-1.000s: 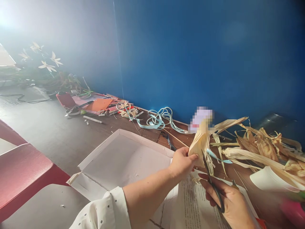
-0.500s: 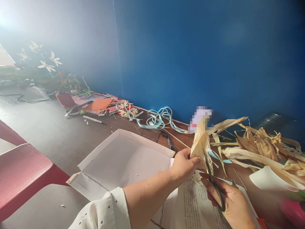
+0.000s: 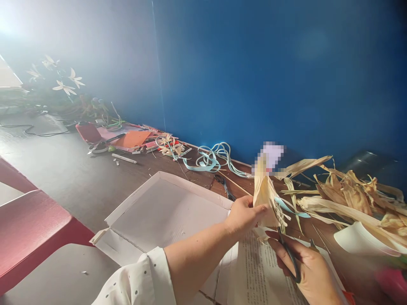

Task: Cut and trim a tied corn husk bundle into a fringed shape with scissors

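My left hand pinches a pale dried corn husk between thumb and fingers, holding it upright. Its right edge is cut into a fringe of thin strips. In my right hand is a pair of scissors with dark handles, my fingers through the loops. The blades point up at the husk's lower right edge, and part of them is hidden behind it. Below both hands lies a printed sheet. A light blue ribbon piece shows just right of the husk.
An open white cardboard box lies left of my hands. Behind it are a second pair of scissors and light blue cord. Dried husks and a white paper cup are at right. A blue wall stands behind.
The husk has tilted and shifted slightly left in my left hand. The scissor blades now sit lower against its edge, and more of the cut fringe shows.
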The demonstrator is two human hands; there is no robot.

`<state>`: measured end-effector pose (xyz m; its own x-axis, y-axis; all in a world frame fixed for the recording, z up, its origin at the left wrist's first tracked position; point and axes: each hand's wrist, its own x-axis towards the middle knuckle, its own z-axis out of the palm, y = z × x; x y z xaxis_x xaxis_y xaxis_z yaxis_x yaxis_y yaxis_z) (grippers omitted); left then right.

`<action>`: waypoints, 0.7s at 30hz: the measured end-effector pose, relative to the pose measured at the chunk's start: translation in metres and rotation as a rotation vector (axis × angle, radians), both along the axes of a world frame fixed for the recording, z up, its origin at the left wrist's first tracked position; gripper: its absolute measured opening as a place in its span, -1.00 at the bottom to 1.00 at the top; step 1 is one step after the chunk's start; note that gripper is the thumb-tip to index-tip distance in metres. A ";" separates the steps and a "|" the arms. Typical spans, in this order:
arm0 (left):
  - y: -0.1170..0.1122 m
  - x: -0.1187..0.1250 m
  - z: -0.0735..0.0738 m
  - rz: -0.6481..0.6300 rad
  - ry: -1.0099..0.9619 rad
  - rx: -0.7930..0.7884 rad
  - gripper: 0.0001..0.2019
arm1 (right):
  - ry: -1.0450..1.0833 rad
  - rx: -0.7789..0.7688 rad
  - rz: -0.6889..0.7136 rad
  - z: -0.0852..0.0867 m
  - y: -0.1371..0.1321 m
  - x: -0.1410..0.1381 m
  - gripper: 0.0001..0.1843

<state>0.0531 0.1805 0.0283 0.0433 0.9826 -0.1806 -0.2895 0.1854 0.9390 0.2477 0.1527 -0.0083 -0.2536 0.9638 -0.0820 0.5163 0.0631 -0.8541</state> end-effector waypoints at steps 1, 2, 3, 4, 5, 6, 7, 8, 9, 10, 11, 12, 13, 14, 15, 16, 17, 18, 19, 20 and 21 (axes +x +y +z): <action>0.000 0.000 -0.001 0.025 -0.021 0.000 -0.79 | 0.011 0.003 -0.003 0.001 -0.001 -0.002 -0.44; 0.001 0.001 -0.002 0.041 -0.044 0.000 -0.80 | 0.026 0.003 -0.014 0.002 -0.002 -0.003 -0.43; 0.001 0.002 -0.003 0.045 -0.065 0.002 -0.82 | 0.039 -0.008 -0.024 0.003 -0.003 -0.005 -0.42; 0.001 0.003 -0.005 0.039 -0.080 0.005 -0.83 | 0.051 -0.023 -0.035 0.004 -0.004 -0.006 -0.42; 0.001 0.004 -0.007 0.030 -0.087 0.009 -0.84 | 0.060 -0.038 -0.042 0.005 -0.004 -0.007 -0.43; 0.000 0.005 -0.008 0.019 -0.090 0.015 -0.85 | 0.065 -0.050 -0.044 0.005 -0.005 -0.007 -0.45; 0.000 0.006 -0.009 0.009 -0.091 0.019 -0.85 | 0.065 -0.059 -0.042 0.005 -0.005 -0.007 -0.49; -0.001 0.007 -0.009 0.001 -0.090 0.018 -0.85 | 0.062 -0.063 -0.037 0.004 -0.005 -0.006 -0.54; -0.002 0.008 -0.009 -0.004 -0.088 0.017 -0.85 | 0.056 -0.060 -0.028 0.003 -0.005 -0.005 -0.58; -0.003 0.009 -0.008 -0.007 -0.089 0.014 -0.86 | 0.050 -0.051 -0.022 0.002 -0.004 -0.004 -0.61; -0.004 0.009 -0.007 -0.008 -0.091 0.011 -0.86 | 0.045 -0.047 -0.014 0.001 -0.003 -0.003 -0.62; -0.004 0.009 -0.005 -0.010 -0.092 0.010 -0.87 | 0.044 -0.046 -0.008 0.000 -0.003 -0.002 -0.62; -0.005 0.009 -0.005 -0.010 -0.094 0.008 -0.87 | 0.045 -0.046 0.000 -0.001 -0.002 0.000 -0.62; -0.004 0.008 -0.004 -0.010 -0.099 0.009 -0.87 | 0.047 -0.045 0.003 -0.003 -0.001 0.001 -0.62; -0.004 0.008 -0.004 -0.012 -0.107 0.007 -0.87 | 0.052 -0.045 0.003 -0.003 0.000 0.002 -0.62; -0.004 0.008 -0.005 -0.015 -0.120 0.003 -0.85 | 0.055 -0.045 0.003 -0.004 0.000 0.002 -0.62; -0.003 0.008 -0.006 -0.023 -0.136 -0.002 -0.84 | 0.057 -0.044 0.002 -0.004 0.000 0.003 -0.62; -0.003 0.008 -0.008 -0.036 -0.152 -0.009 -0.82 | 0.055 -0.046 0.003 -0.004 0.000 0.003 -0.62; -0.002 0.008 -0.009 -0.051 -0.163 -0.017 -0.80 | 0.049 -0.048 0.005 -0.004 0.000 0.003 -0.61; -0.002 0.008 -0.010 -0.066 -0.166 -0.026 -0.78 | 0.041 -0.044 0.003 -0.003 -0.001 0.003 -0.61; -0.001 0.008 -0.010 -0.078 -0.164 -0.036 -0.78 | 0.027 -0.044 0.005 -0.002 -0.001 0.003 -0.60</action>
<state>0.0607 0.1790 0.0186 0.1506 0.9682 -0.1999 -0.4218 0.2458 0.8727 0.2508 0.1515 -0.0103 -0.2611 0.9581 -0.1175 0.4930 0.0277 -0.8696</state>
